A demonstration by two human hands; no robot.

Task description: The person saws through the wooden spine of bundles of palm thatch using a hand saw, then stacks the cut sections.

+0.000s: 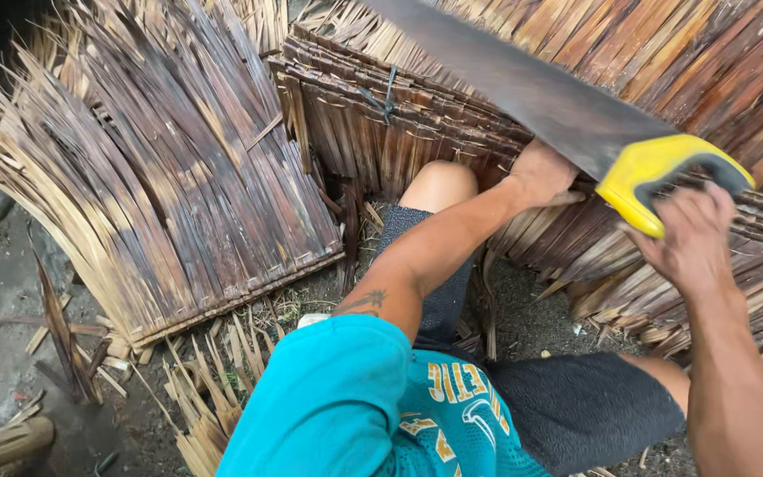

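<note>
My right hand (691,237) grips the yellow-and-black handle of a handsaw (540,97). Its long dark blade slants up to the left across a stack of dried palm-leaf thatch panels (417,124). My left hand (539,175) rests on the edge of that stack, right under the blade near the handle, its fingers curled over the leaves. My bare knee (439,184) shows just in front of the stack. I wear a turquoise shirt and dark shorts.
A second thatch panel (161,177) lies on the left, fanned out over the dark ground. Loose leaf strips and scraps (214,389) litter the dirt in front. A piece of wood (2,446) lies at the bottom left corner.
</note>
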